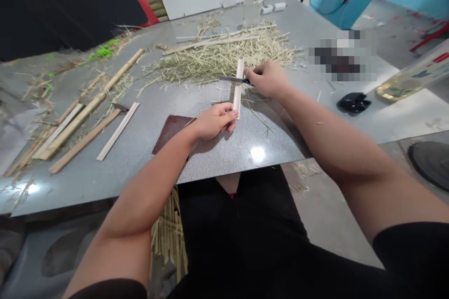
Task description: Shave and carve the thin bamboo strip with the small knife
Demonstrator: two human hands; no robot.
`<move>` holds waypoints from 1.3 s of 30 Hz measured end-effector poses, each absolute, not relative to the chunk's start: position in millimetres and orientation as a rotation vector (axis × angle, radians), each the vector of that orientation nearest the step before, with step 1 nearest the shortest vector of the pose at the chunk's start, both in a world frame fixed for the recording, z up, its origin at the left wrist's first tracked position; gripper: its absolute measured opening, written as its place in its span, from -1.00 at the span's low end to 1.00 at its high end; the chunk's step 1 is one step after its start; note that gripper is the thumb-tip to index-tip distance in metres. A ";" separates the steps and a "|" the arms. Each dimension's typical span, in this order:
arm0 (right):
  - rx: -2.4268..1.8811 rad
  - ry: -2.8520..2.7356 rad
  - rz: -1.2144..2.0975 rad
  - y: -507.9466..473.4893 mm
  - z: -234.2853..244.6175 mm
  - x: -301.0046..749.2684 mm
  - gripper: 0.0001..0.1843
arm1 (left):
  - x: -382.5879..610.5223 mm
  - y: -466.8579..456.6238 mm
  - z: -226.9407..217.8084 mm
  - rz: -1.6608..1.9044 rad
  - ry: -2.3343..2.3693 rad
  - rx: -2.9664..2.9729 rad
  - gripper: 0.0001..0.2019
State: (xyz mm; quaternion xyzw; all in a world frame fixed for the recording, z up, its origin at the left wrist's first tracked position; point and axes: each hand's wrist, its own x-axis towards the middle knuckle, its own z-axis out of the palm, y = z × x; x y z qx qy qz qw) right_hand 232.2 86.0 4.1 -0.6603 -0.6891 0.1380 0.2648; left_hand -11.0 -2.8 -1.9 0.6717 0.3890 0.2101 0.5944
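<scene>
My left hand [214, 121] is closed around the near end of a short pale bamboo strip [239, 85], holding it up off the grey table [217, 149]. My right hand [267, 78] is closed on the dark handle of a knife [232, 79]. Its blade lies across the strip near the middle, pointing left. A dark brown board [170, 131] lies on the table just under my left wrist.
A heap of bamboo shavings [220, 56] lies behind the hands. Several bamboo sticks and slats [84, 117] lie at the left. A clear jar [252, 7] stands at the back, a black object [353, 103] and an oil bottle [414, 77] at the right.
</scene>
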 end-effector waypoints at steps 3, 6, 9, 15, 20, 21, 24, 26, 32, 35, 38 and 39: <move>-1.799 -1.877 0.413 86.8 2.8 231.0 -0.32 | -11.4 -3.4 -1.4 0.467 0.901 1.594 -0.74; -1.813 -1.896 0.432 87.7 1.0 229.8 -0.32 | -10.7 -4.4 -0.9 0.450 0.910 1.610 -0.74; -1.857 -1.950 0.450 87.9 1.4 229.4 -0.32 | -9.2 -7.1 1.6 0.437 0.925 1.609 -0.74; -1.869 -2.140 0.502 86.7 5.6 228.8 -0.29 | -6.8 -15.5 11.4 0.401 0.940 1.635 -0.77; -1.852 -2.111 0.481 86.5 4.6 226.8 -0.29 | -8.7 -13.0 7.4 0.412 0.939 1.624 -0.80; -1.843 -2.089 0.470 86.3 4.4 226.4 -0.29 | -9.6 -11.6 5.4 0.416 0.932 1.617 -0.81; -1.830 -1.999 0.435 85.2 4.7 225.5 -0.29 | -12.0 -8.0 0.3 0.429 0.885 1.605 -0.81; -1.829 -1.944 0.401 85.1 4.5 225.5 -0.29 | -12.7 -6.8 -1.2 0.446 0.856 1.601 -0.80; -1.807 -1.857 0.302 91.1 -1.5 228.8 -0.32 | -11.6 -6.1 -0.5 0.475 0.875 1.587 -0.77; -1.827 -1.833 0.287 92.8 -1.6 230.3 -0.33 | -11.5 -6.0 0.1 0.478 0.887 1.597 -0.76; -1.835 -1.808 0.264 92.0 1.3 231.9 -0.34 | -12.1 -5.3 0.6 0.486 0.895 1.609 -0.75; -1.834 -1.800 0.250 91.5 2.5 232.5 -0.33 | -12.5 -4.8 0.8 0.486 0.896 1.614 -0.75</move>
